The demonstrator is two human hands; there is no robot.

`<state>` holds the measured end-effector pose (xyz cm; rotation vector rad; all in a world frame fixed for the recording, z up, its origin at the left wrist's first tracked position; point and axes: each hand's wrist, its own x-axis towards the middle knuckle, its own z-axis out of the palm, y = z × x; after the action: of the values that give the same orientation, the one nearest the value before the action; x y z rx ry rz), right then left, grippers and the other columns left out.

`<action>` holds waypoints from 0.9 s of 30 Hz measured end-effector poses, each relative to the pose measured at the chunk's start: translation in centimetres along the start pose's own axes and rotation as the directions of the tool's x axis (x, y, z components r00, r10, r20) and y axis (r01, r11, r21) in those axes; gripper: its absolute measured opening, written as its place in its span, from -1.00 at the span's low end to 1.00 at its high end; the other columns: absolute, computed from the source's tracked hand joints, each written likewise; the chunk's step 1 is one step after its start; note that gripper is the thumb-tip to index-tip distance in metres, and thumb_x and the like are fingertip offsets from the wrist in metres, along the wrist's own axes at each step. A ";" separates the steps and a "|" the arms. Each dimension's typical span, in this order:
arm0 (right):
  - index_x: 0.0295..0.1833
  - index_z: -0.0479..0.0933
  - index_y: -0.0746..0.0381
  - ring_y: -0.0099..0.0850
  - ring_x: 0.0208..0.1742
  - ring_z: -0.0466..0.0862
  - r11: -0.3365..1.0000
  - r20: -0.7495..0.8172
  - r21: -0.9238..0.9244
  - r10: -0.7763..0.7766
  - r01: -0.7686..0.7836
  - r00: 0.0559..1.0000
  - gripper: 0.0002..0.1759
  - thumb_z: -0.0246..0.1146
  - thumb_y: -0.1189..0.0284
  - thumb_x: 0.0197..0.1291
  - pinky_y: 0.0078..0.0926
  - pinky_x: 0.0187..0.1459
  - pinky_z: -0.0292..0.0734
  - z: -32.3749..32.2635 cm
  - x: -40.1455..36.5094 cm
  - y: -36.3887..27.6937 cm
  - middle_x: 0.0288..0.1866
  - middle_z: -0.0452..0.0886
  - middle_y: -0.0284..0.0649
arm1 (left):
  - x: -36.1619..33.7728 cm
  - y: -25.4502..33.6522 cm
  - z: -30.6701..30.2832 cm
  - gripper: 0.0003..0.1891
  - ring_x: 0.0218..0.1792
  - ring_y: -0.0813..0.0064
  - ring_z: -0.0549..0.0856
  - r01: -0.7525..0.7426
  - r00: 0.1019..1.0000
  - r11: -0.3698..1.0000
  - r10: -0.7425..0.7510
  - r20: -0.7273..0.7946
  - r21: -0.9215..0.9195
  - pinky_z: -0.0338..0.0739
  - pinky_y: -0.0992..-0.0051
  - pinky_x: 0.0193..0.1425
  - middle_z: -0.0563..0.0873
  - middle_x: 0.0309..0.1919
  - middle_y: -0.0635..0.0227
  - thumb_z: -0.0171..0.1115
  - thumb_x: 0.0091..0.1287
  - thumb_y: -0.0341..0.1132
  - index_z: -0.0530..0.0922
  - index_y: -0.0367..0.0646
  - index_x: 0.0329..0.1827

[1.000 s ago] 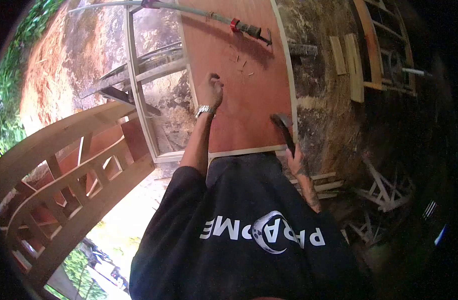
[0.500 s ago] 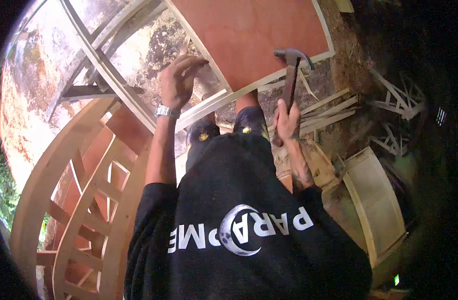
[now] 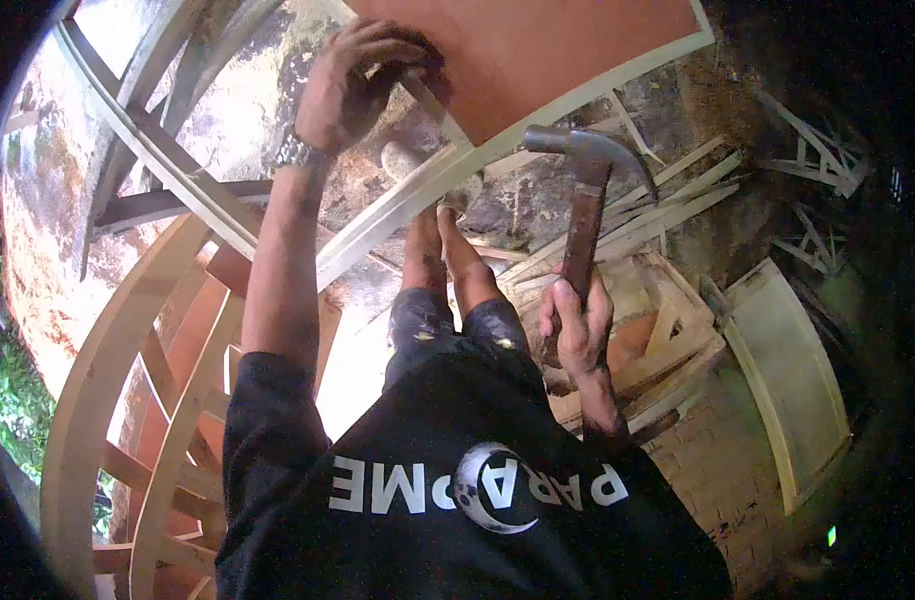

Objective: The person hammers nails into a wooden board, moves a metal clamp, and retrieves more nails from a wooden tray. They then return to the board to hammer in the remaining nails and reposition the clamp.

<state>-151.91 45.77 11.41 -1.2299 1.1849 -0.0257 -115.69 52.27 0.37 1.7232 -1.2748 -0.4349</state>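
Note:
My right hand is wrapped round the lower handle of a claw hammer, held upright in front of me with its metal head at the top. My left hand is raised with curled fingers at the left edge of a reddish-brown panel. Pale wooden strips border this panel. What the left fingers close on, if anything, is hidden in their shadow. A long pale wooden rail runs below the panel's corner, passing beneath my left hand.
On the left stands a curved, slatted wooden frame. Loose wood strips lie at the right, beyond the hammer. A pale framed panel leans farther right. A dark crosspiece joins the rails at upper left.
My left hand has moved up and closer to the panel's edge, its fingers more curled. The hammer, still in my right hand, appears lower and nearer. The view has shifted, showing more of my legs.

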 end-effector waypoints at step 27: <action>0.13 0.46 0.26 -0.68 -0.57 0.40 0.826 0.173 -0.357 -0.401 0.437 0.900 -0.76 0.20 0.35 0.53 -0.62 -0.54 0.31 3.8 6.9 -6.9 -0.49 0.44 -0.44 | 0.1 1.1 1.0 -0.76 0.01 0.19 0.78 -0.045 0.994 0.981 0.061 -0.086 0.187 0.65 0.26 0.15 0.86 -0.15 0.29 0.28 0.09 -0.60 0.81 -0.11 -0.25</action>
<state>-142.33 41.56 11.24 -1.8135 0.8380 -0.0649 -117.00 51.62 0.75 1.8369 -1.3259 -0.2090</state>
